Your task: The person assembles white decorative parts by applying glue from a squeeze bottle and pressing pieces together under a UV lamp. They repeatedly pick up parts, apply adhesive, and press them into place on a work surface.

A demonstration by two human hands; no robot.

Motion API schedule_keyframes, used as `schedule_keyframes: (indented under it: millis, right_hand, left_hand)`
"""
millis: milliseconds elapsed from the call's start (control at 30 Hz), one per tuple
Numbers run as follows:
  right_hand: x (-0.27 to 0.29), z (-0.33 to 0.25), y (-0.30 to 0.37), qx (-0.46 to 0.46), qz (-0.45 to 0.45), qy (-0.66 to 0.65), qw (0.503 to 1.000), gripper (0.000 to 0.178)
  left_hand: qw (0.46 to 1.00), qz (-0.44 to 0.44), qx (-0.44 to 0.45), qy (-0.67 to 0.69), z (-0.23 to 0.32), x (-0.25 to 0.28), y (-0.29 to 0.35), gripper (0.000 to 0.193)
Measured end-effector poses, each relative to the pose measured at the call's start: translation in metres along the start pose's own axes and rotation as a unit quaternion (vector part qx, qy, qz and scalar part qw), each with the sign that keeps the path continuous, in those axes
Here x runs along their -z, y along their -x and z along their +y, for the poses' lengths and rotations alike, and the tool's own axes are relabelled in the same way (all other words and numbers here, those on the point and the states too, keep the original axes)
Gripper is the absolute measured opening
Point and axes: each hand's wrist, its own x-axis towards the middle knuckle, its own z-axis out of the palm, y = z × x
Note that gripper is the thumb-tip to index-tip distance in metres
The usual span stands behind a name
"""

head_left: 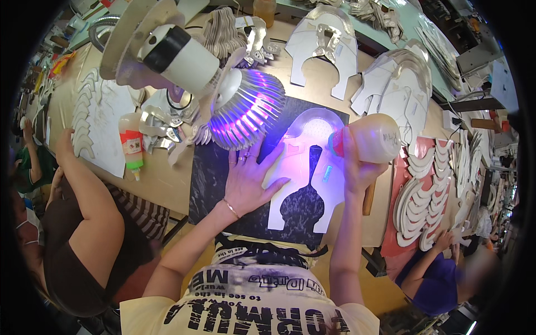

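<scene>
A flat white shoe upper (283,206) with a silvery rounded toe lies on a black marbled board (215,204), lit violet. My left hand (245,177) rests on its left side, fingers spread and holding nothing; the fingertips reach under the lamp's edge. In my right hand (360,174) is a translucent squeeze bottle (379,137), tipped with its red and teal neck end toward the upper's right side. Its tip is hidden or lost in the glow. A finned lamp (251,109) hangs over the upper's left, close above my left hand.
Another squeeze bottle (132,146) with a green cap stands left. White uppers (399,89) are stacked at the back right. Curved pale pieces (413,212) lie on a red sheet at right. Co-workers sit at both sides; the left one's arm (92,195) reaches the table edge.
</scene>
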Motion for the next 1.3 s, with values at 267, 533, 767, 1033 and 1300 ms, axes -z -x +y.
schedule_keyframes:
  millis: [267,533,767,1033,1300]
  right_hand:
    - [-0.014,0.002,0.003,0.033,-0.016,0.036,0.999,0.031]
    - [-0.026,-0.009,0.011,0.041,-0.041,-0.004,0.998,0.028]
    - [-0.017,-0.006,0.026,0.03,-0.056,-0.011,0.998,0.034]
    - [0.007,-0.004,0.044,-0.002,-0.126,0.026,0.992,0.039]
    - [0.024,-0.008,0.06,0.079,-0.163,0.084,0.98,0.039]
  left_hand:
    - [1.0,-0.005,0.009,0.009,0.0,0.001,0.0,0.07]
    - [1.0,-0.009,0.012,0.005,0.001,0.001,0.0,0.068]
    - [0.999,-0.015,0.026,0.011,0.0,0.0,-0.001,0.067]
    - [1.0,-0.005,0.019,0.017,-0.001,0.001,-0.001,0.067]
    - [1.0,-0.002,0.017,0.026,-0.002,0.001,-0.001,0.068]
